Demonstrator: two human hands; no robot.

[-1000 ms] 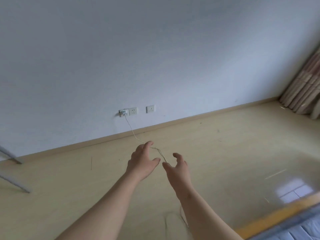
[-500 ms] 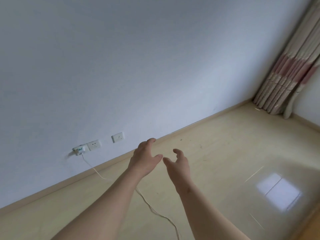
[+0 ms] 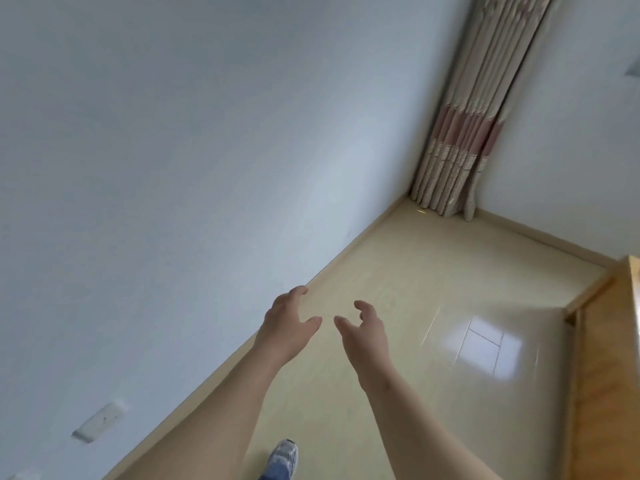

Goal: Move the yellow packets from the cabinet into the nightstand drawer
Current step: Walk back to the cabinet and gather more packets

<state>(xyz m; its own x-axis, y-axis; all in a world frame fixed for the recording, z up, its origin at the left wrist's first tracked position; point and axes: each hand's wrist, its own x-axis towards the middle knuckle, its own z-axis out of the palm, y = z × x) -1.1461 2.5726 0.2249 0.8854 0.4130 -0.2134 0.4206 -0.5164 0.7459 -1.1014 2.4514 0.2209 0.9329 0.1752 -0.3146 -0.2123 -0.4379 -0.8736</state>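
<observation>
Reaching out in front of the body, both bare forearms stretch over the floor [image 3: 415, 265], and neither hand holds anything. The left hand [image 3: 287, 327] hangs in the air with its back to the camera, fingers loosely bent and the thumb pointing inward. The right hand [image 3: 365, 337] is just beside it at nearly the same height, fingers relaxed in a soft curl and its thumb pointing back toward the left one. The two thumbs are near each other but apart, with pale floor showing in the gap. Where the yellow packets are cannot be told from this view. A plain white wall [image 3: 173, 168] fills the left half of the picture, and a light baseboard [image 3: 349, 242] runs along its foot toward the far corner. A gathered curtain [image 3: 467, 116], beige with a pinkish band across the middle, hangs in that corner and reaches down to the floor. A second white wall [image 3: 571, 150] runs from the corner to the right. Low on the left wall sits a white socket plate [image 3: 98, 426], blurred. The glossy, cream-coloured floor carries a bright window reflection [image 3: 485, 344] to the right of the hands. At the right edge stands a piece of wooden furniture [image 3: 606, 375] in an orange-brown grain; what it is cannot be made out. Between the forearms, at the bottom edge, the toe of a grey-and-white shoe [image 3: 284, 455] rests on the floor, with a bit of blue trouser leg below it.
</observation>
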